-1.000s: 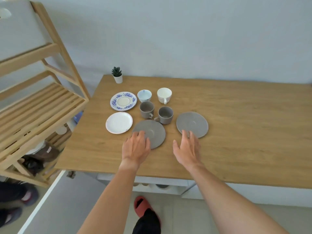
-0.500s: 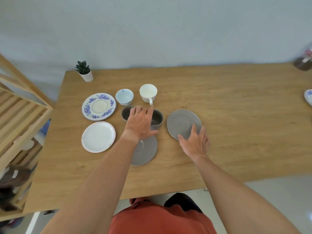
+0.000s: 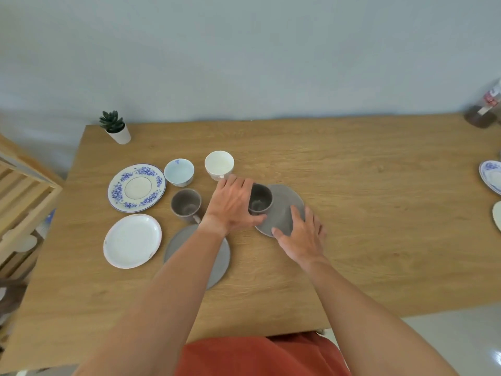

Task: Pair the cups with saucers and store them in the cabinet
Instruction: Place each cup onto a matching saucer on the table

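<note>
A wooden bench (image 3: pixel 352 213) stands against a pale wall. The left hand (image 3: pixel 233 206) has its fingers closed around a grey cup (image 3: pixel 259 198) sitting on a grey saucer (image 3: pixel 282 210). The right hand (image 3: pixel 303 237) rests open, fingers spread, on that saucer's near edge, with a second grey cup (image 3: pixel 185 204) near the left.

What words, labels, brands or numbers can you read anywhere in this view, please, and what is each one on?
No text is readable in this view.
Bottle at the table's far right edge: it has a red and white label, too blurred and small to read.
Blue floral saucer and small blue-marked cup: painted patterns only, no lettering.
The grey, white and cream crockery is plain.
</note>
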Demonstrator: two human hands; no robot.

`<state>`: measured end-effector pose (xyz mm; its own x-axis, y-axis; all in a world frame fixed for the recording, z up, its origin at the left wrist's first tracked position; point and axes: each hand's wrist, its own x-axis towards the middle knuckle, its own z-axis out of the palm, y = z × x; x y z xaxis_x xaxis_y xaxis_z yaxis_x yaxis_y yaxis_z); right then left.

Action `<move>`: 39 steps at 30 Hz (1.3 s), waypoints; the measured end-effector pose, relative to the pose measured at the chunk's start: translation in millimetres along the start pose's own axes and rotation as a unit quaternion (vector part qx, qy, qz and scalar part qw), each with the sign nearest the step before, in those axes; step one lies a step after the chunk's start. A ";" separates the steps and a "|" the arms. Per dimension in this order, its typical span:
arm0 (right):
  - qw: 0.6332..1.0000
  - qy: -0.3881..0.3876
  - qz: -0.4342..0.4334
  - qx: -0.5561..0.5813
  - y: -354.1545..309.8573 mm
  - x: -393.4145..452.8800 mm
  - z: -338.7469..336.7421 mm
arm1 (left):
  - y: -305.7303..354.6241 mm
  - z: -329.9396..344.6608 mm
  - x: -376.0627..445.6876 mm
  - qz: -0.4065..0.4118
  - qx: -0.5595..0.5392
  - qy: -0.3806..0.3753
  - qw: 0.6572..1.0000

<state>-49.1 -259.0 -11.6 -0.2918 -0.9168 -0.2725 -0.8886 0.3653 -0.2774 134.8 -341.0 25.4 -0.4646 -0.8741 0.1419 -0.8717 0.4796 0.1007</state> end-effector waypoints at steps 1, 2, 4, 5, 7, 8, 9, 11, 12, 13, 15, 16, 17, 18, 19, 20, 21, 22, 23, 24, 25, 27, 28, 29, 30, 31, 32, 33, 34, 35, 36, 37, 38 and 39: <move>1.000 0.000 -0.008 -0.002 3.3 4.1 -2.6 | 5.7 1.9 3.9 0.001 0.002 -0.007 1.000; 1.000 0.000 -0.015 -0.006 6.6 8.7 -4.8 | 11.2 4.1 7.7 0.001 0.002 -0.014 1.000; 0.999 0.001 -0.035 -0.017 13.8 17.6 -7.2 | 21.6 8.7 14.0 -0.001 0.005 -0.024 1.000; 0.999 0.003 -0.047 -0.023 17.5 22.0 -8.0 | 26.3 11.2 16.9 -0.003 0.006 -0.024 1.000; 0.997 0.006 -0.067 -0.034 24.7 29.3 -9.2 | 35.4 15.3 22.1 -0.011 0.000 -0.021 1.000; 0.996 0.007 -0.076 -0.038 28.1 32.1 -9.8 | 39.8 16.6 24.8 -0.013 -0.003 -0.020 1.000; 0.996 0.007 -0.081 -0.039 30.8 34.5 -10.6 | 43.8 17.3 27.4 -0.012 -0.004 -0.017 1.000; 0.996 0.005 -0.087 -0.028 34.9 38.5 -11.8 | 50.6 18.1 32.0 -0.007 -0.001 -0.015 1.000; 0.996 0.004 -0.090 -0.021 36.5 40.3 -12.1 | 53.0 18.3 33.9 -0.006 0.000 -0.015 1.000; 0.995 0.004 -0.094 -0.016 37.5 42.2 -13.1 | 54.6 18.3 36.2 -0.007 0.001 -0.017 1.000; 0.995 -0.002 -0.100 -0.013 39.0 45.9 -16.1 | 56.4 17.6 40.1 -0.009 -0.001 -0.027 1.000; 0.995 -0.008 -0.101 -0.013 40.2 47.1 -17.7 | 56.9 16.8 41.5 -0.007 -0.005 -0.033 0.999; 0.995 -0.012 -0.103 -0.011 41.6 48.0 -18.8 | 57.7 16.2 42.3 -0.006 -0.008 -0.039 0.999; 0.994 -0.015 -0.105 -0.010 43.1 48.8 -20.0 | 58.6 15.5 43.3 -0.005 -0.010 -0.045 0.999; 0.994 -0.016 -0.107 -0.008 44.0 50.1 -21.5 | 59.2 14.6 44.6 -0.005 -0.010 -0.052 0.999; 0.994 -0.018 -0.109 -0.005 44.7 51.4 -22.5 | 59.3 14.1 45.8 -0.006 -0.010 -0.060 0.998; 0.994 -0.022 -0.111 -0.001 45.0 51.7 -23.7 | 59.2 13.8 46.1 -0.009 -0.013 -0.068 0.998; 0.994 -0.027 -0.110 0.005 45.4 50.6 -24.4 | 59.1 13.7 45.3 -0.012 -0.018 -0.077 0.997; 0.994 -0.030 -0.108 0.016 45.7 49.3 -25.1 | 59.1 13.0 43.9 -0.014 -0.022 -0.083 0.996; 0.993 -0.031 -0.105 0.032 45.5 47.6 -26.3 | 59.1 12.3 41.8 -0.015 -0.028 -0.087 0.996; 0.993 -0.026 -0.100 0.057 45.1 45.3 -28.4 | 59.0 11.6 38.7 -0.017 -0.038 -0.085 0.996; 0.989 0.021 -0.092 0.118 43.8 39.4 -33.8 | 57.7 11.0 30.7 -0.026 -0.064 -0.064 0.996; 0.984 0.054 -0.094 0.142 42.1 37.1 -37.7 | 55.8 10.4 26.4 -0.032 -0.074 -0.046 0.996; 0.978 0.083 -0.104 0.158 38.8 36.0 -42.1 | 52.7 8.6 21.9 -0.037 -0.078 -0.030 0.996; 0.973 0.106 -0.119 0.166 34.0 35.8 -45.9 | 48.0 6.3 17.3 -0.043 -0.077 -0.018 0.996; 0.968 0.120 -0.141 0.170 26.8 36.0 -49.7 | 41.5 4.4 12.4 -0.050 -0.074 -0.010 0.996; 0.962 0.128 -0.167 0.172 17.2 36.2 -52.8 | 33.6 2.5 7.0 -0.061 -0.073 -0.004 0.995; 0.956 0.134 -0.195 0.175 5.6 37.2 -54.5 | 24.5 -0.5 1.3 -0.074 -0.071 0.001 0.995; 0.949 0.138 -0.224 0.175 -7.5 37.8 -55.3 | 14.5 -3.9 -4.9 -0.087 -0.067 0.009 0.994; 0.942 0.137 -0.250 0.175 -21.5 37.2 -55.0 | 3.7 -7.0 -11.5 -0.100 -0.060 0.018 0.993; 0.937 0.132 -0.271 0.175 -35.8 35.0 -53.4 | -7.1 -10.2 -18.8 -0.110 -0.053 0.025 0.992; 0.932 0.121 -0.290 0.177 -49.5 31.5 -51.0 | -17.7 -12.8 -26.7 -0.120 -0.048 0.031 0.991; 0.928 0.108 -0.307 0.179 -62.1 27.2 -47.6 | -28.3 -15.2 -34.7 -0.131 -0.045 0.035 0.990; 0.926 0.094 -0.321 0.177 -72.9 22.1 -43.1 | -38.9 -17.0 -43.0 -0.146 -0.046 0.038 0.987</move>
<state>-6.0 -312.9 42.3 0.1708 -0.9629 0.2089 -0.7378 -0.2655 -0.6206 191.3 -320.7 32.1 -0.1788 -0.9696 0.1667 -0.9474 0.2154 0.2367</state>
